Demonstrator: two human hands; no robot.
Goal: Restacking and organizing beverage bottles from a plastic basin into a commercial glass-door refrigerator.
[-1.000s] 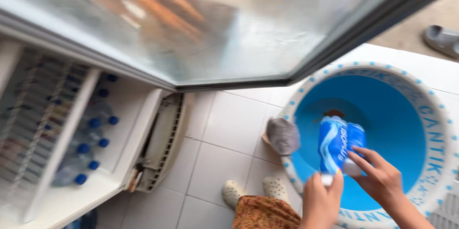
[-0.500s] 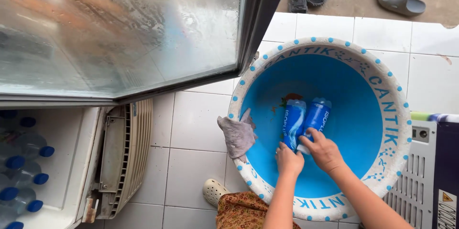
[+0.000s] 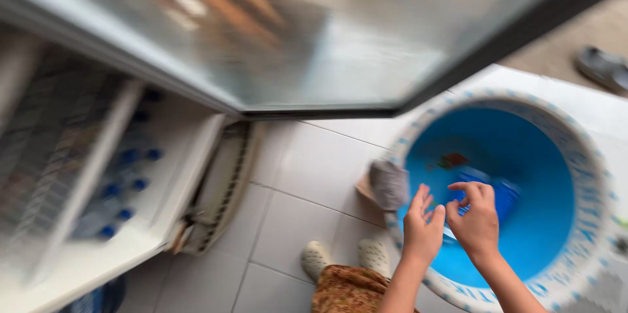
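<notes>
Blue plastic bottles with white swirls point(image 3: 498, 194) are lying on their sides in the bottom of the big round blue plastic basin with a white speckled rim point(image 3: 592, 156), and I am seeing them only as a blurred blue shape, so I cannot tell how many are there. I am holding both hands over the near part of the basin, just above and in front of the bottles. My left hand point(image 3: 422, 223) is hanging open with the fingers spread and pointing up, gripping nothing. My right hand point(image 3: 479, 221) is sitting just beside it, its fingers loosely curled and its thumb and forefinger apart, and it is also holding nothing. The two hands are nearly touching at the thumbs.

A grey crumpled cloth point(image 3: 388, 184) is draping over the basin's left rim. A small reddish-brown scrap point(image 3: 454, 160) is resting on the basin floor beyond the bottles. The fogged glass door of the cooler point(image 3: 314, 38) is standing open above all this, and to the left the white cooler shelf point(image 3: 140, 175) is carrying clear bottles with blue caps point(image 3: 127, 156). Below my arms, pale perforated clogs point(image 3: 318, 260) are standing on the white floor tiles point(image 3: 314, 175). A grey sandal point(image 3: 602, 63) is lying far off at the upper right.
</notes>
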